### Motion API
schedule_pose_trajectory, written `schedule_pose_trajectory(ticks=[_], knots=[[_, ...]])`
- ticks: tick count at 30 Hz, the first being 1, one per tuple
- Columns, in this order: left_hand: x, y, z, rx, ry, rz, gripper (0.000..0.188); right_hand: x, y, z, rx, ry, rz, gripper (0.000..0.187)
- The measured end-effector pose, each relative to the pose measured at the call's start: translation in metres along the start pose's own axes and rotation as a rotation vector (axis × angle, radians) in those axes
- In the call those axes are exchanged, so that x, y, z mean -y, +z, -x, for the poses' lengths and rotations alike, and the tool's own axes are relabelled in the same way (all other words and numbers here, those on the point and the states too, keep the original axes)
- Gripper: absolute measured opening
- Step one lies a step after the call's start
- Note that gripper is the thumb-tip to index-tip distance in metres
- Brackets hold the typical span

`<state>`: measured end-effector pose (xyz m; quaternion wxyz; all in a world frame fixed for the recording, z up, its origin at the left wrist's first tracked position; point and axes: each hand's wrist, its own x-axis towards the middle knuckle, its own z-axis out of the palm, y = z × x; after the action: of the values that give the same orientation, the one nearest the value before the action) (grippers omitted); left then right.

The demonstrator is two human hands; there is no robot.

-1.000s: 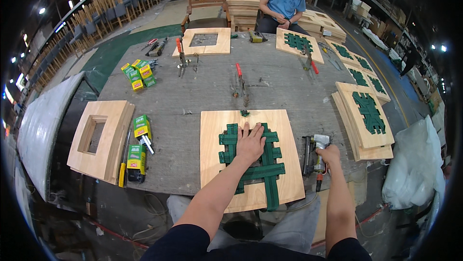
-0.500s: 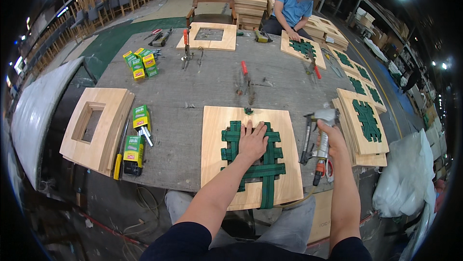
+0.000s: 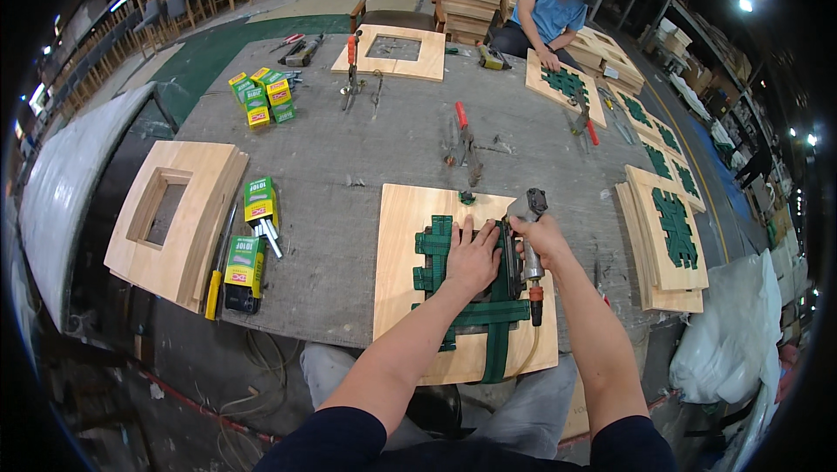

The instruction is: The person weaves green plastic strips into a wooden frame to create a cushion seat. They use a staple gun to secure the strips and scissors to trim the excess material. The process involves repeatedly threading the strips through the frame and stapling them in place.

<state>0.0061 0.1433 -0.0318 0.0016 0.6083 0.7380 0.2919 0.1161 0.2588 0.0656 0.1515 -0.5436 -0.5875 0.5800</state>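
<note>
Green webbing (image 3: 496, 339) lies woven across a wooden frame (image 3: 398, 298) at the table's (image 3: 336, 158) near edge. My left hand (image 3: 473, 261) rests flat on it, fingers extended; my right hand (image 3: 539, 238) grasps a staple gun (image 3: 531, 266). Leftward I see boxes (image 3: 260, 199) bearing green-and-yellow printed labels.

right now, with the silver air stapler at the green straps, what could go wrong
The left hand lies spread on the dark green woven straps, close beside the silver and black air stapler in the right hand; a slip might hurt it. One strap reaches the near edge of the pale wooden board, that end unheld, so it could shift.
</note>
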Motion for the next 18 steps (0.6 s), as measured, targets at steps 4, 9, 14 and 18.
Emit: schedule_pose_trajectory(ticks=[4, 9, 14, 18], knots=[[0.001, 0.0, 0.0, 0.024, -0.007, -0.009, 0.052, -0.002, 0.008, -0.002, -0.036, -0.017, 0.025, 0.027], [0.0, 0.0, 0.0, 0.029, -0.006, -0.008, 0.052, -0.006, 0.006, -0.003, -0.009, -0.027, 0.057, 0.025], [0.002, -0.002, 0.001, 0.011, -0.002, 0.006, 0.05, -0.004, 0.014, 0.002, -0.042, -0.036, 0.042, 0.023], [0.006, -0.005, 0.003, -0.01, 0.002, 0.081, 0.041, 0.001, 0.02, 0.008, -0.007, -0.044, 0.006, 0.021]])
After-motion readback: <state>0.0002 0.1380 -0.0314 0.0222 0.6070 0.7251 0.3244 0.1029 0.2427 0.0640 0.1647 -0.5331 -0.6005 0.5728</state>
